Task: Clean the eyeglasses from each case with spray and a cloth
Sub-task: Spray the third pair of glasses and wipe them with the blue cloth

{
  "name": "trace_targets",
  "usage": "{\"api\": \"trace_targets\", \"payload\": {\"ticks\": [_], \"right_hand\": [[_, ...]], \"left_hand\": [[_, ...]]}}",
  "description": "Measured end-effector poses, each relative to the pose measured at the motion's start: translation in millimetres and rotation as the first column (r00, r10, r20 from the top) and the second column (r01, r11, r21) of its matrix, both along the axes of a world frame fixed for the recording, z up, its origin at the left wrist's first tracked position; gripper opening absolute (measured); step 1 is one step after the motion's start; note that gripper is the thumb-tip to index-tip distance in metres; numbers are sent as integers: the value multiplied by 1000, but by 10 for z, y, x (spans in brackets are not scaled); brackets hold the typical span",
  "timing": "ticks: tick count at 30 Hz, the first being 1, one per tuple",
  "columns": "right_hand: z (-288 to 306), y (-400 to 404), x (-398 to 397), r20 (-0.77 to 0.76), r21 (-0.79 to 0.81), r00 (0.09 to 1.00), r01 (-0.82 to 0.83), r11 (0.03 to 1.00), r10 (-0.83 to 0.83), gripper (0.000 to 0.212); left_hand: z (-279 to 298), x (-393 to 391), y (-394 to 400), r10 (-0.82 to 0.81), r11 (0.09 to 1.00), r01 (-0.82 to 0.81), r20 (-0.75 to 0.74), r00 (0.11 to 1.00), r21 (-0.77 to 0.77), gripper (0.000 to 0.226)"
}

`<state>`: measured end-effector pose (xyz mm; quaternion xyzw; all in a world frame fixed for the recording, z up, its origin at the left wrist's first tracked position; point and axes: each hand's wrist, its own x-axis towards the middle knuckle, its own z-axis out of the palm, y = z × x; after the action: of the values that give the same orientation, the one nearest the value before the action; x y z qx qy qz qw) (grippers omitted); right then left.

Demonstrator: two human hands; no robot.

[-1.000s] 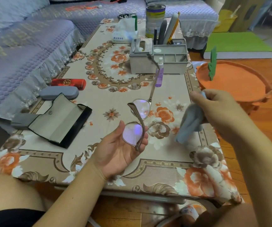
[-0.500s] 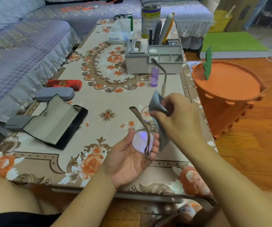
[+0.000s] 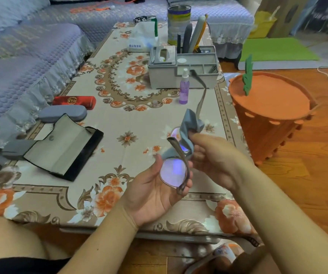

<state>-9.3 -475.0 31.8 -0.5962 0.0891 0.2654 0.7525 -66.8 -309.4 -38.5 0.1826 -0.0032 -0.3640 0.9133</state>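
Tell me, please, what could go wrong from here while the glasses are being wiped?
The left hand holds the eyeglasses only by one lens rim, so pressure from the right hand rubbing the cloth on the other lens might twist the frame. The raised temple arm points toward the spray bottle and could topple it.

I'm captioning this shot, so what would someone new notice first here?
Front and centre, the left hand holds the eyeglasses while the right hand rubs a grey cloth on the far lens. Left lies an open black case; right of the table stands an orange basket.
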Motion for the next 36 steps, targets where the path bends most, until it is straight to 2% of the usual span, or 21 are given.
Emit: {"api": "trace_targets", "payload": {"ticks": [2, 6, 8, 11, 12, 15, 17, 19, 21, 23, 27, 30, 33, 36], "right_hand": [[-21, -17, 16, -94, 17, 995, -41, 999, 43, 23], [10, 2, 1, -162, 164, 987, 32, 986, -5, 25], [11, 52, -27, -143, 240, 990, 43, 970, -8, 27], [-26, 102, -71, -39, 249, 999, 37, 968, -28, 12], [-29, 103, -76, 1, 253, 1000, 12, 967, -13, 12], [14, 67, -67, 70, 324, 994, -103, 940, 85, 38], [16, 43, -41, 59, 409, 992, -129, 903, 115, 47], [24, 30, -23, 10, 463, 993, -106, 880, 115, 47], [27, 19, -20, -24, 435, 996, -68, 898, 87, 43], [9, 49, -55, -20, 329, 999, -23, 944, 32, 34], [-62, 139, -102, -36, 212, 981, 194, 958, -191, 18], [-88, 123, -65, -4, 164, 967, 252, 954, -255, 26], [-32, 80, -42, 82, 227, 989, 103, 968, -124, 20], [11, 19, -29, 84, 391, 996, -61, 918, 31, 42]], "left_hand": [[-10, -6, 1, -19, 996, 16, 31, 999, 85, 62], [-14, -35, 36, -50, 980, 36, 68, 996, 194, 61], [18, -34, 35, -63, 979, 47, 76, 995, 199, 59], [87, -15, 24, -43, 971, 10, 133, 990, 239, 54], [105, -13, 26, -25, 970, -12, 148, 989, 241, 54], [109, -26, 57, 0, 984, -21, 118, 993, 175, 60], [105, -31, 70, -24, 996, 17, 83, 996, 91, 62], [126, -40, 42, -55, 997, 50, 78, 995, 56, 63], [130, -51, 8, -68, 993, 60, 79, 995, 102, 62], [120, -63, -3, -68, 986, 51, 101, 993, 161, 58], [123, -67, -46, -52, 977, 32, 87, 995, 212, 50], [151, -81, -82, -39, 982, 18, 104, 994, 190, 51], [191, -30, 1, -41, 993, 31, 88, 995, 112, 58], [256, 27, 82, -65, 994, 54, 108, 992, 98, 61]]}}
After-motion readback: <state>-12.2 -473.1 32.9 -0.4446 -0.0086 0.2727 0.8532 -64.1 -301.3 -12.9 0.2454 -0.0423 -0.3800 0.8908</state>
